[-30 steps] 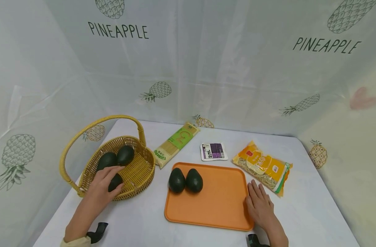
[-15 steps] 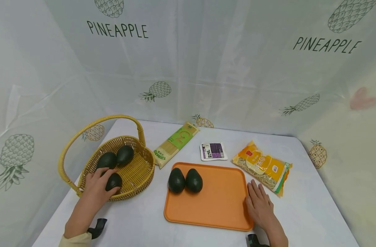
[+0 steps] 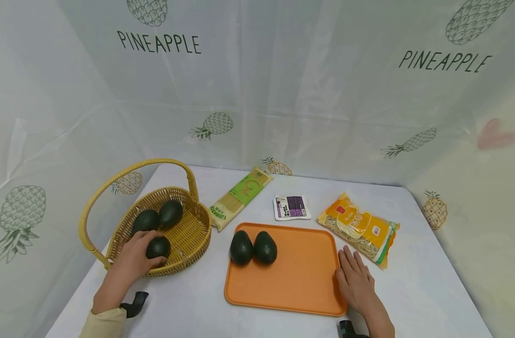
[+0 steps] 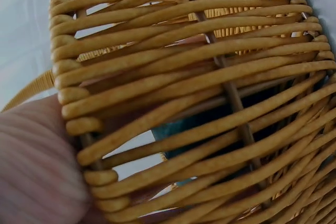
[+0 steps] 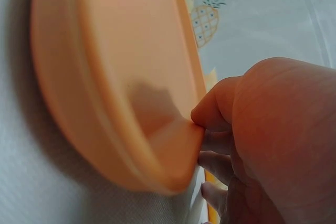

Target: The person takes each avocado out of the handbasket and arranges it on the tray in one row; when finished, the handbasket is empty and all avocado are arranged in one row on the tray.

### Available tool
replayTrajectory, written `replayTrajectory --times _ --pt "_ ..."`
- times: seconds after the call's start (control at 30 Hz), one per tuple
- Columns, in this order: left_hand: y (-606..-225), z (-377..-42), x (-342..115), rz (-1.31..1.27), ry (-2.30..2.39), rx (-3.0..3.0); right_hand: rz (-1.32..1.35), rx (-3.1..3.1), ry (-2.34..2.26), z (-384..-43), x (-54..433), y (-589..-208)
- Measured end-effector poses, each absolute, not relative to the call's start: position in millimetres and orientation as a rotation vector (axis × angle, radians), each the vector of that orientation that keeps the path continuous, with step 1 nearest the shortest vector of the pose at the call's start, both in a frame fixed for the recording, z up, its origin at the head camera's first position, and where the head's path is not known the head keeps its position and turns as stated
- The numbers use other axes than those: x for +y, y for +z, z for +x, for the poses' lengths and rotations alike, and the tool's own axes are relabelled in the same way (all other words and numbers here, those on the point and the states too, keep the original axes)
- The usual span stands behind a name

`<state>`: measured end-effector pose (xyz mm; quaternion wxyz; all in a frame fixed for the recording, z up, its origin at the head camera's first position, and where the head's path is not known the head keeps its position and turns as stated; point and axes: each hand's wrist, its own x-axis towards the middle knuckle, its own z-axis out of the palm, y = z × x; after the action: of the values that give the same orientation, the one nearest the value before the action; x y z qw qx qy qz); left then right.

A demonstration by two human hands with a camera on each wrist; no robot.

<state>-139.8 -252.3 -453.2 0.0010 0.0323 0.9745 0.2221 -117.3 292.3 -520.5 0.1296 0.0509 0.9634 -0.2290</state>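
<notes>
My left hand (image 3: 129,257) reaches over the near-left rim of the woven basket (image 3: 191,237) and grips a dark green avocado (image 3: 158,248), thumb on its near side and fingers over its far side. Behind it in the basket lie a second avocado (image 3: 145,222) and a third avocado (image 3: 170,213). The left wrist view is filled by the basket's wall (image 4: 173,90), which hides most of the hand. My right hand (image 3: 356,283) rests at the right rim of the orange tray (image 3: 304,274), fingers straight; its thumb (image 5: 212,106) touches the rim in the right wrist view.
Side by side on the tray's left end sit an avocado (image 3: 241,248) and another avocado (image 3: 265,248). Farther back lie a noodle pack (image 3: 242,195), a small purple-and-white packet (image 3: 292,207) and a yellow food bag (image 3: 359,228). The basket's tall handle (image 3: 132,167) arches over it.
My left hand has settled its fingers around the nearest avocado in the basket, and both have shifted slightly right over the last half second. My right hand and the tray stay put.
</notes>
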Motion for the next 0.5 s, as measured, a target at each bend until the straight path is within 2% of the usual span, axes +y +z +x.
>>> replayTrajectory --times 0.5 --pt "-460.0 -141.1 -255.7 0.104 0.756 3.08 0.142 2.782 -0.694 -117.3 292.3 -519.7"
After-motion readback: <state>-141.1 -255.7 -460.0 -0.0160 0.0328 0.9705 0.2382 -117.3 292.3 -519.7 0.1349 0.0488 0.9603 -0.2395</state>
